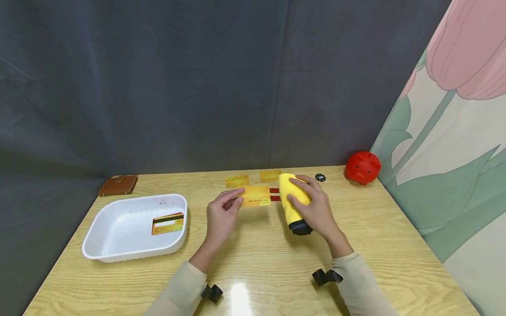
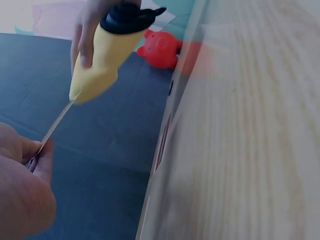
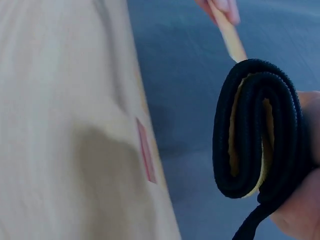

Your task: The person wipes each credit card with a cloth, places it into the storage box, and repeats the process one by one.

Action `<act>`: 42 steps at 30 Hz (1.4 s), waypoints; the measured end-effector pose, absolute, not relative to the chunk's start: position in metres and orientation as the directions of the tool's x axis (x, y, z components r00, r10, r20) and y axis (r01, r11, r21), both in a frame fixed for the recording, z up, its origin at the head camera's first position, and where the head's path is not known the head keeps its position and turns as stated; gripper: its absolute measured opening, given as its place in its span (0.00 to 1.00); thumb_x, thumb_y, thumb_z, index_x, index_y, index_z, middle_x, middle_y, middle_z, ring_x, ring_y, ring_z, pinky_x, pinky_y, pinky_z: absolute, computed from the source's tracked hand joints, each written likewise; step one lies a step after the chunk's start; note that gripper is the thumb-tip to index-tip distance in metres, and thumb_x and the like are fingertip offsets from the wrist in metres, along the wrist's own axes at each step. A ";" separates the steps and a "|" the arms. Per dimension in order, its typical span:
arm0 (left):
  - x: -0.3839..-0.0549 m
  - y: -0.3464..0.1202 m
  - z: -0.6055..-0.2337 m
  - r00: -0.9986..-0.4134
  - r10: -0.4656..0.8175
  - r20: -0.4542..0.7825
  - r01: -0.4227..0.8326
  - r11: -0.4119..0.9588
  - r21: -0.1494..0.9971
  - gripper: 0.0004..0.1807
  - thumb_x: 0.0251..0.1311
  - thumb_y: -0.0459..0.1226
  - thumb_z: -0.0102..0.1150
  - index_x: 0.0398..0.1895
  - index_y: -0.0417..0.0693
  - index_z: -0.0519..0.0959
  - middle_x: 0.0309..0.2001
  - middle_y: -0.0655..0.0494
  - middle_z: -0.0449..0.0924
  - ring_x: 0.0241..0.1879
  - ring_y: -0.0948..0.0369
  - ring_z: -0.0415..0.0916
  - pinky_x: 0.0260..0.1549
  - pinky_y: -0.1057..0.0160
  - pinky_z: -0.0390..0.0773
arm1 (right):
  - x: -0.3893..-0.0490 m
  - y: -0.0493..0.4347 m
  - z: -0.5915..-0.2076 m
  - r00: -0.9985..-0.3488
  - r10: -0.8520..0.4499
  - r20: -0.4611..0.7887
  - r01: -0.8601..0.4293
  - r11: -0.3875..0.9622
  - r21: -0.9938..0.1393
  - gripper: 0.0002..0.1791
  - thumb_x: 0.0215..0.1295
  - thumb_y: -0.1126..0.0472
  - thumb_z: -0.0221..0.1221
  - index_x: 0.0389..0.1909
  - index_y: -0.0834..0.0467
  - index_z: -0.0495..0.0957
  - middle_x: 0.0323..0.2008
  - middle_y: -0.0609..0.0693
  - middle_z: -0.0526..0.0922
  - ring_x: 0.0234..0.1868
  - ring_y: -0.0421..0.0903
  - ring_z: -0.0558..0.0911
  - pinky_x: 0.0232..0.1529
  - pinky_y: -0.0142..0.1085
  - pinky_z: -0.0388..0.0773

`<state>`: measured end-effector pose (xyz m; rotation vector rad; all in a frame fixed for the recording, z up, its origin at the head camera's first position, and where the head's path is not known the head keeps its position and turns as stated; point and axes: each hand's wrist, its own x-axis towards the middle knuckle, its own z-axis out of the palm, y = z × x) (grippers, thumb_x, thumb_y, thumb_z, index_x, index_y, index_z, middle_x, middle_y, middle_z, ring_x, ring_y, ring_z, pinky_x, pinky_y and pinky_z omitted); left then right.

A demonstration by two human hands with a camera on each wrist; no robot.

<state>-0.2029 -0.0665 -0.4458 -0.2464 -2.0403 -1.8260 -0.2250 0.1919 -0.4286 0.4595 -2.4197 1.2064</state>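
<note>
My left hand (image 1: 224, 217) pinches a gold bank card (image 1: 256, 195) by its left edge, holding it above the table. The left wrist view shows this card (image 2: 56, 124) nearly edge-on between thumb and fingers. A folded yellow cloth with black edging (image 1: 292, 199) is gripped in my right hand (image 1: 315, 207), just right of the card. In the right wrist view the cloth's black-edged end (image 3: 257, 130) shows its rolled layers. Whether cloth and card touch, I cannot tell. Red strips (image 1: 274, 197) on the table are partly hidden behind them.
Two gold cards (image 1: 237, 181) lie at the table's back edge. A white tray (image 1: 134, 254) on the left holds overlapping cards (image 1: 168, 224). Behind it is a brown wallet (image 1: 117, 185). A black poker chip (image 1: 320, 177) and red piggy bank (image 1: 363, 167) sit back right.
</note>
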 end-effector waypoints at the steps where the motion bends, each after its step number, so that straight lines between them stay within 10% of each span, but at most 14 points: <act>1: -0.204 -0.068 -0.445 -0.908 -0.132 0.398 0.382 0.135 0.914 0.12 0.66 0.30 0.66 0.51 0.44 0.88 0.51 0.47 0.87 0.47 0.52 0.88 0.43 0.72 0.86 | -0.225 0.196 -0.427 -0.868 -0.096 0.487 -0.449 0.570 -0.688 0.26 0.62 0.64 0.71 0.62 0.56 0.82 0.67 0.57 0.76 0.59 0.57 0.80 0.49 0.26 0.75; 22: -0.210 -0.082 -0.441 -0.952 -0.050 0.303 0.301 0.040 0.953 0.22 0.66 0.19 0.54 0.60 0.42 0.83 0.61 0.45 0.80 0.62 0.52 0.80 0.55 0.72 0.82 | -0.227 0.213 -0.417 -0.870 -0.056 0.489 -0.434 0.556 -0.709 0.26 0.63 0.63 0.71 0.63 0.54 0.81 0.67 0.56 0.76 0.63 0.54 0.76 0.51 0.20 0.68; 35: -0.210 -0.085 -0.440 -0.941 -0.098 0.325 0.321 0.054 0.945 0.10 0.70 0.30 0.62 0.51 0.40 0.87 0.43 0.43 0.88 0.35 0.65 0.88 0.41 0.64 0.88 | -0.226 0.215 -0.418 -0.871 -0.054 0.489 -0.434 0.553 -0.711 0.26 0.62 0.63 0.71 0.63 0.55 0.81 0.67 0.56 0.76 0.63 0.54 0.76 0.52 0.22 0.68; 42: -0.210 -0.087 -0.438 -0.941 -0.138 0.308 0.293 0.119 0.949 0.12 0.68 0.40 0.67 0.36 0.38 0.88 0.28 0.44 0.81 0.23 0.65 0.74 0.23 0.71 0.72 | -0.226 0.215 -0.417 -0.876 -0.057 0.480 -0.428 0.551 -0.716 0.26 0.63 0.63 0.71 0.63 0.55 0.81 0.67 0.56 0.76 0.63 0.54 0.76 0.52 0.23 0.69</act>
